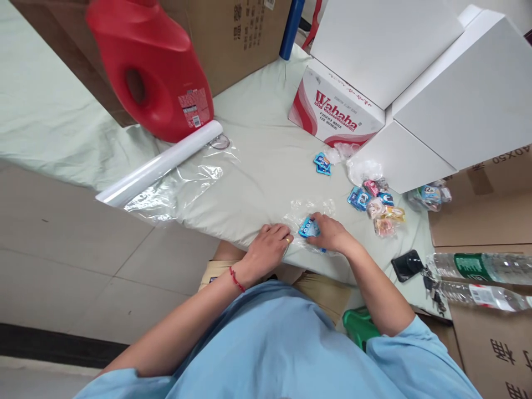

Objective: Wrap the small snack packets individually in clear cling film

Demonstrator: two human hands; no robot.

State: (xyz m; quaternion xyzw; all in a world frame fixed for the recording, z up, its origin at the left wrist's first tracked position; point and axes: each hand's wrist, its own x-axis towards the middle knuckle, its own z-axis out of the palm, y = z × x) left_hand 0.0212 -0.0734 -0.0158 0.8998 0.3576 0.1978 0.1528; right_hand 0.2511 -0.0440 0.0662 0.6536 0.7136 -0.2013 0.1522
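Observation:
A small blue packet (308, 228) lies on a clear plastic bag (326, 208) near the table's front edge. My right hand (331, 233) closes its thumb and fingers on the packet's right side. More blue shows just below that hand, partly covered. To the left, my left hand (268, 244) has its fingers curled together at the bag's left edge, with the knuckles up and the fingertips mostly hidden. A ring and a red cord bracelet are on that hand and wrist.
Blue packets (322, 163) and a pile of small wrapped items (376, 206) lie right of centre. A Wahaha carton (336, 108) and white boxes (461, 105) stand behind. Left are a red jug (162, 72) and plastic film roll (162, 164); right, bottles (477, 267) and a black object (406, 266).

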